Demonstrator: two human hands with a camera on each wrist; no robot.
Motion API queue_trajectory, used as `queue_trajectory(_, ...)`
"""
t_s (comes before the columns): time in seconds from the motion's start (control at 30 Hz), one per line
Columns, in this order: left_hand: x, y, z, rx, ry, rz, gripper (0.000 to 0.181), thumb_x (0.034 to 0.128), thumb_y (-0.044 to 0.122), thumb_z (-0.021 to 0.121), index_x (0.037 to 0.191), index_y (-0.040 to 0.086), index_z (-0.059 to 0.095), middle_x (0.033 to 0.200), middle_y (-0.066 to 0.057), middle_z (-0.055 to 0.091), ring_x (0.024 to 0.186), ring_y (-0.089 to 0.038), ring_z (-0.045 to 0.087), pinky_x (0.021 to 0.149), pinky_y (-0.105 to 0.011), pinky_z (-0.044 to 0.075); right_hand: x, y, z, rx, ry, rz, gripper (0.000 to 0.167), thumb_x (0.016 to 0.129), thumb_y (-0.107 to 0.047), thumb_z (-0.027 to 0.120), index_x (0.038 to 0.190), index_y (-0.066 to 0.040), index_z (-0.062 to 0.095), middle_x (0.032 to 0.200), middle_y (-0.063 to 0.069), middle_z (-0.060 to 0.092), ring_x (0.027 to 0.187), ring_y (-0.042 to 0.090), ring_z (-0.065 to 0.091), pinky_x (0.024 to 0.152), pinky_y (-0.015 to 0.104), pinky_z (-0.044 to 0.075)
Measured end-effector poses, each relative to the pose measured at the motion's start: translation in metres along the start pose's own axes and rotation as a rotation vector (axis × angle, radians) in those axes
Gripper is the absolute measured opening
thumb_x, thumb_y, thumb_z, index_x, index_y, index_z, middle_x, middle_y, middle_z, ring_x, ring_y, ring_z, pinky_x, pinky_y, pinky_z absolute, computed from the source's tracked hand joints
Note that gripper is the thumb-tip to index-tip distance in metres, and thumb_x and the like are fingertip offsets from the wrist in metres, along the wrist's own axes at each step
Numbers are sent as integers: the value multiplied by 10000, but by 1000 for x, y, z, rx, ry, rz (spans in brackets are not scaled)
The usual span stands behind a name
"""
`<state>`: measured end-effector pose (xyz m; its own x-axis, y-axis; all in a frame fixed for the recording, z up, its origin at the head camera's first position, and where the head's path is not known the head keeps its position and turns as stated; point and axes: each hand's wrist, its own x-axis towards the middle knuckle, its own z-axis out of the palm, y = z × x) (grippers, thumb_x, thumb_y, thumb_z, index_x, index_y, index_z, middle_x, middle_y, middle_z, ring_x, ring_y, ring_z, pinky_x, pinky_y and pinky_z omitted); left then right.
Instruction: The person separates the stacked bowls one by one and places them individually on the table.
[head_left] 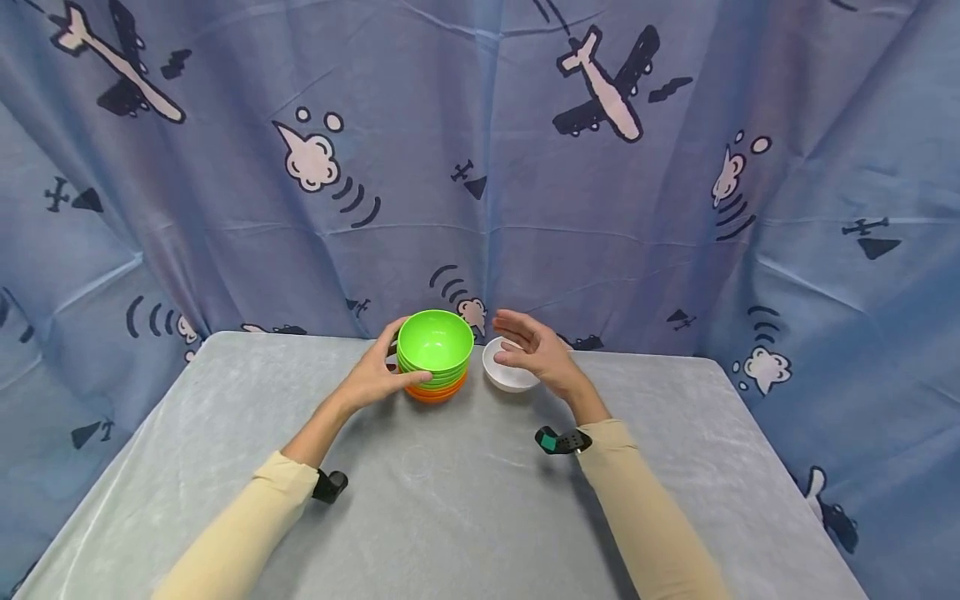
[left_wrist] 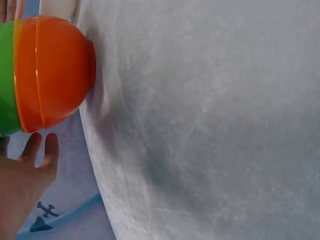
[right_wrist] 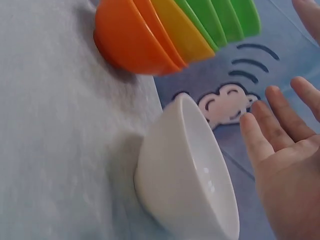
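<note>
A nested stack of bowls stands near the table's back edge, with green bowls (head_left: pixel 435 340) on top, a yellow bowl (right_wrist: pixel 182 32) in the middle and orange bowls (left_wrist: pixel 60 72) at the bottom. My left hand (head_left: pixel 372 373) holds the stack from its left side, thumb in front and fingers behind. Just right of the stack sits a white bowl (head_left: pixel 504 377), upright on the table. My right hand (head_left: pixel 542 357) hovers over and beside the white bowl, fingers spread and relaxed, with nothing in it. In the right wrist view that hand (right_wrist: pixel 292 165) is apart from the white bowl's rim.
A pale grey cloth covers the table (head_left: pixel 450 500). Right behind its back edge hangs a blue curtain (head_left: pixel 420 167) printed with planes and clouds. Black bands with small devices are on both wrists.
</note>
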<state>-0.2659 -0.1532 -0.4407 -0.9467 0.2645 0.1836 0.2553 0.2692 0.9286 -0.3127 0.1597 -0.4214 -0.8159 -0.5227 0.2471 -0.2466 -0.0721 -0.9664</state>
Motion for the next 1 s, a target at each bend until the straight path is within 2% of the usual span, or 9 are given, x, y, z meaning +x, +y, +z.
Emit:
queue_trajectory(0.2, 2, -2, 1, -8, 2, -5, 952, 838, 181, 871, 1585, 242, 285, 1548, -58, 353, 1351, -370, 429, 995, -510, 468, 11, -2, 13, -50, -42, -26, 815, 888, -19, 790, 1561, 14, 332, 1558, 283, 333, 1444, 354, 333, 1138, 504, 311)
queue_trajectory(0.4, 1, -2, 1, 0, -3, 6, 954, 848, 172, 860, 1593, 217, 266, 1548, -78, 353, 1346, -391, 431, 987, -525, 470, 22, 0, 26, -80, -104, -40, 972, 824, -143, 878, 1582, 5, 287, 1589, 270, 282, 1461, 362, 294, 1151, 531, 269)
queue_trajectory(0.57, 2, -2, 1, -21, -20, 14, 957, 864, 137, 839, 1605, 195, 237, 1561, -109, 325, 1344, -421, 421, 984, -555, 462, 31, 4, 38, -97, -154, -10, 1023, 812, -61, 874, 1601, 1, 226, 1639, 192, 218, 1476, 295, 277, 1151, 466, 292)
queue_trajectory(0.7, 2, 1, 2, -37, -37, 18, 958, 878, 101, 818, 1615, 162, 210, 1576, -148, 293, 1353, -456, 396, 987, -583, 450, 37, 7, 46, -113, -156, -3, 993, 807, 46, 834, 1599, -11, 238, 1597, 170, 306, 1427, 308, 362, 1128, 444, 343)
queue_trajectory(0.77, 1, 5, 2, -41, -45, 15, 954, 882, 83, 807, 1615, 130, 199, 1582, -173, 275, 1360, -478, 379, 992, -599, 439, 39, 8, 48, -113, -145, -4, 983, 794, 62, 833, 1590, -4, 259, 1555, 169, 365, 1380, 321, 419, 1108, 441, 375)
queue_trajectory(1.0, -13, 38, -1, -35, -52, 19, 904, 895, 62, 780, 1593, 26, 207, 1562, -222, 282, 1347, -493, 387, 988, -589, 446, 41, 10, 54, -150, -125, -6, 1037, 744, 5, 900, 1578, -2, 285, 1505, 117, 414, 1316, 278, 478, 1071, 393, 421)
